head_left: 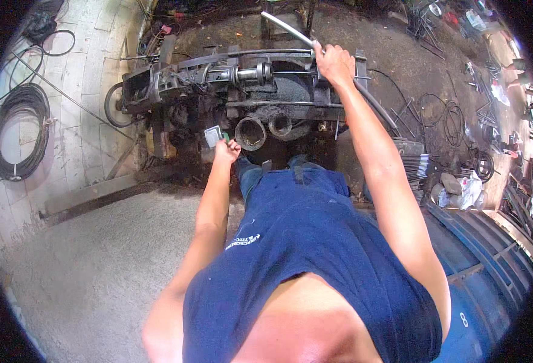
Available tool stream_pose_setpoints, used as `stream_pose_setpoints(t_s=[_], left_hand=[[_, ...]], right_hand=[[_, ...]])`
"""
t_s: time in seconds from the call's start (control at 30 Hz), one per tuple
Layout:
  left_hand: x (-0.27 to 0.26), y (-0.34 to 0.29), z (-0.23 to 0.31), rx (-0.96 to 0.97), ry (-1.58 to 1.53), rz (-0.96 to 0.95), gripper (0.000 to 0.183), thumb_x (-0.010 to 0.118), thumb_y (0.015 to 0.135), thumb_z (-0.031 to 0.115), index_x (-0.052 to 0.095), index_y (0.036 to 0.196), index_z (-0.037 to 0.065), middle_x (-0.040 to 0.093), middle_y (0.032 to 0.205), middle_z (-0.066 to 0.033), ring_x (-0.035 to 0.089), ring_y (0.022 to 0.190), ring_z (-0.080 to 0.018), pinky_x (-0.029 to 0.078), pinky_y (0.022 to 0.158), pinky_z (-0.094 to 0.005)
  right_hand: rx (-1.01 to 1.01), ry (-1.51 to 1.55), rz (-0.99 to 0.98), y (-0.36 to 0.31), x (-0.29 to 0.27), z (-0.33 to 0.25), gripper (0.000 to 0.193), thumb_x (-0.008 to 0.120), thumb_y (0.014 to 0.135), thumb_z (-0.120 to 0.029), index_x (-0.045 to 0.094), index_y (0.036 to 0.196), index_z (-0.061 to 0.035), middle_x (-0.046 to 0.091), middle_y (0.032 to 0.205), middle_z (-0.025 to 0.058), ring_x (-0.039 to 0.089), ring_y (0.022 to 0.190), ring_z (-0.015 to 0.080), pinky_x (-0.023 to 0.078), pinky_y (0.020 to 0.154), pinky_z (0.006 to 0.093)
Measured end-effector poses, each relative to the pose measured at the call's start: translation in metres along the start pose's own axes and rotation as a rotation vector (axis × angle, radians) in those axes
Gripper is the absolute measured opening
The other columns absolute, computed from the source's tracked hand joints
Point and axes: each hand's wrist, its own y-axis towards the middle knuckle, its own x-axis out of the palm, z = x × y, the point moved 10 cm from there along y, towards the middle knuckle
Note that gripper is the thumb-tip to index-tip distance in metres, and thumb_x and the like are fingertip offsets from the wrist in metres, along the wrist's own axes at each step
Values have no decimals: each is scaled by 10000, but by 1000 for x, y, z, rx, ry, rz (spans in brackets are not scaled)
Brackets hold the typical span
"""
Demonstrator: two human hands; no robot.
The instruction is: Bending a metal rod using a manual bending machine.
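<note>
A silvery metal bar rises at a slant above the right end of a dark, grimy machine. My right hand is closed around its lower end. Low at the machine's front, my left hand pinches a small flat piece with a pale square face and a green part beside the fingers; its exact kind is unclear. Just right of that hand are two round, open-ended tubes, the larger tube and the smaller tube. A shiny shaft with discs lies across the machine between my hands.
Coiled black cable hangs against the pale wall at left. A dark curved rod or hose slants beneath my right forearm. Loose cables, metal scraps and a white plastic bag litter the right side. Blue metal panels stand at lower right.
</note>
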Motion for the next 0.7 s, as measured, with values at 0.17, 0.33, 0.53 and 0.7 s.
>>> stream_pose_setpoints(t_s=[0.17,0.33,0.53,0.7], left_hand=[[-1,-2,0,-14,24,-1,287,318,1013,270,369,785,103,345,597,2,323,472,-149,308,525,-318],[0,-1,-1,-15,-16,-1,289,320,1019,272,369,795,97,347,600,-1,315,472,-142,306,523,-309],[-3,1,-1,-22,-10,-4,306,319,1024,286,362,786,99,343,599,5,305,470,-143,302,515,-308],[0,-1,-2,-30,-16,-4,319,307,1026,294,358,778,99,337,591,4,307,464,-145,302,511,-310]], right_hand=[[13,26,1,0,-3,5,710,326,958,-614,712,1049,-25,660,1101,204,601,1088,377,425,956,504],[28,4,-2,1,2,5,718,323,955,-619,713,1047,-24,664,1093,205,607,1079,377,424,955,505],[16,9,18,0,-3,8,706,327,961,-611,715,1038,-26,670,1078,207,618,1054,382,441,921,516],[15,11,22,0,-2,7,708,327,961,-616,715,1037,-29,669,1074,212,617,1056,379,441,918,515]])
